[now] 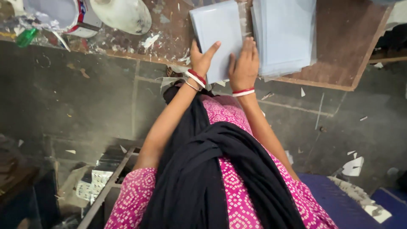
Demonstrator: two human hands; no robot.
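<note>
Head view is looking straight down at a wooden table with a person standing at its near edge. Both hands are lying on a pale blue flat board, which is sitting at the near edge, close to the middle.

Left hand is pressing on the board's near left corner, thumb on the side and fingers spread flat, not closed around anything. It looks like it is keeping the board from sliding. Right hand is lying flat on the board's right side, fingers straight and together, also open and pushing down, maybe smoothing the top sheet so it sticks flat.

Just beside the board, to the right, a stack of pale sheets is waiting, close enough to reach without stepping.

Far to the left, at the table's far edge, a round tin and a white bowl are standing. That left part is messy with dried white stuff and paper scraps, so the clean sheets are probably being kept well apart from it.

Paper bits are lying on the dark floor.
</note>
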